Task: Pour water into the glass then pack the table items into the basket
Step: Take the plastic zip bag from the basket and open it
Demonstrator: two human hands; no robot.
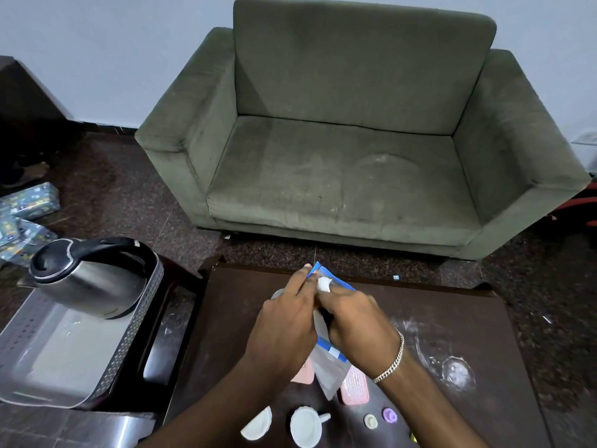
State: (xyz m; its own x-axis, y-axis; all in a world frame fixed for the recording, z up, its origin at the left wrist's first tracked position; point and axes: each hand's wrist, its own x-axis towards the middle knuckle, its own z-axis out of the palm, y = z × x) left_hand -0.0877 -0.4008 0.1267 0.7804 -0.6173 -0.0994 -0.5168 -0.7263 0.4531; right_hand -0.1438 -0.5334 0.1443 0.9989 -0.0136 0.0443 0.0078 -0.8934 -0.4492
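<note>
Dark tabletop (452, 318) before a green sofa (339, 140): left hand (284, 321) and right hand (358, 318) pinch a zip bag (329, 363). Packing seems underway; next, probably, the bag goes into the basket (135, 331).

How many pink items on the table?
2. One pink item lies under the left hand's wrist, mostly covered. The other pink item sits right of the plastic bag, below the right hand. The arms may hide others.

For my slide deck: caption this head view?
Both hands, left and right, hold a blue-edged clear plastic bag over the dark wooden table; steel kettle sits in the perforated metal basket.
</note>
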